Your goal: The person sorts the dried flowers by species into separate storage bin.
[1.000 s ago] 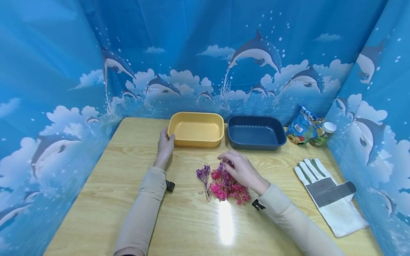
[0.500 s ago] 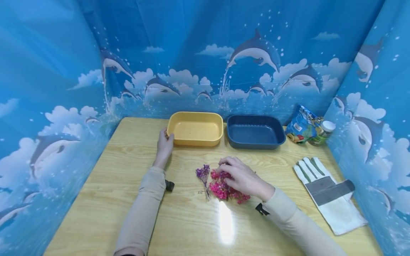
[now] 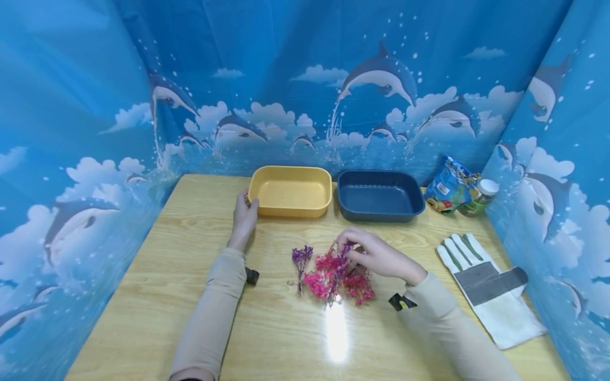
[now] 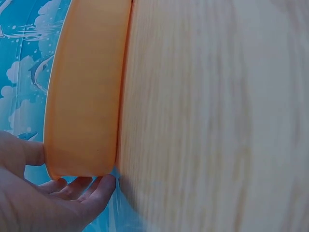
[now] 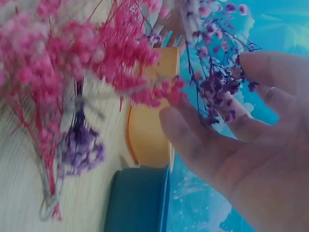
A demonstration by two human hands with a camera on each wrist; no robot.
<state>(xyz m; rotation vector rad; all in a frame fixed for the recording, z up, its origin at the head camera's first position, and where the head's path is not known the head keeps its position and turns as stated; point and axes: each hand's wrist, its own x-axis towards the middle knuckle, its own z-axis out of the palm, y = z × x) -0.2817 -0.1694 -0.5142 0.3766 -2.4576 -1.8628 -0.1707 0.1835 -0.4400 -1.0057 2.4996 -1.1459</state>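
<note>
My left hand point(image 3: 244, 218) holds the near left corner of a yellow plastic bin point(image 3: 290, 212). In the left wrist view, the thumb lies at the bin's rim and the fingers curl at its end wall. Over the table's middle, my right hand point(image 3: 374, 253) pinches a sprig of purple dried flowers point(image 5: 217, 89), its stems trailing down across pink dried flowers point(image 3: 320, 283). String ties the pink stems in the right wrist view. A smaller purple bunch point(image 3: 301, 255) lies just left of the pink ones.
A dark blue bin point(image 3: 381, 214) stands right of the yellow one. Behind to the right are a blue snack bag point(image 3: 448, 185) and a white-lidded jar point(image 3: 481, 198). A work glove point(image 3: 495, 291) lies at the right. Dolphin-printed curtains enclose the wooden table point(image 3: 190, 275).
My right hand has closed on the purple sprig among the pink flowers and drawn right. The pink flowers have shifted and spread, and the small purple bunch has turned slightly. The left hand stays put.
</note>
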